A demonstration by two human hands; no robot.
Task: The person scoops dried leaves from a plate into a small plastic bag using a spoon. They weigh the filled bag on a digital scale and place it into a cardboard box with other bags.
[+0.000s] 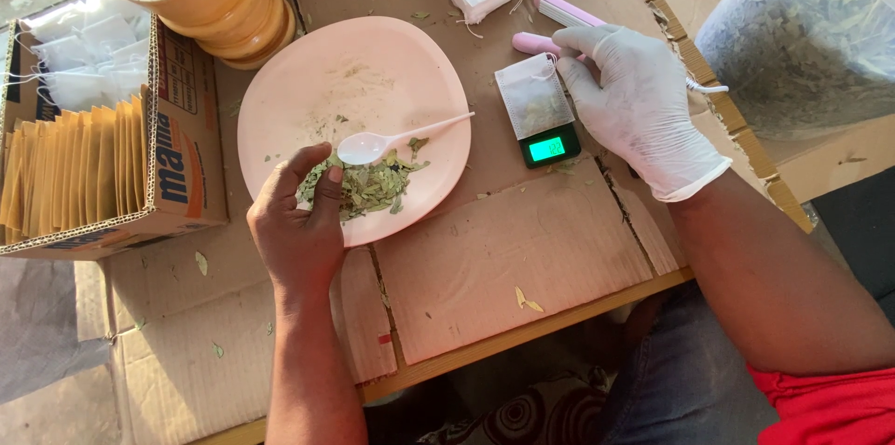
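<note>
Saw left hand (296,221) pinching dried leaves (365,182) on pink plate (280,100), gloved right hand (634,95) spread beside tea bag (532,102) on pocket scale (543,121); judged risk: knuckle could've nudged scale, skewing reading, or flipped spoon (392,139) w/ wrist.

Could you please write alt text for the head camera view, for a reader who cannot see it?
A bare left hand pinches dried green leaves on a pink plate where a white plastic spoon lies, while the white-gloved right hand touches a small filled tea bag on a pocket scale. Cardboard covers the table.
</note>
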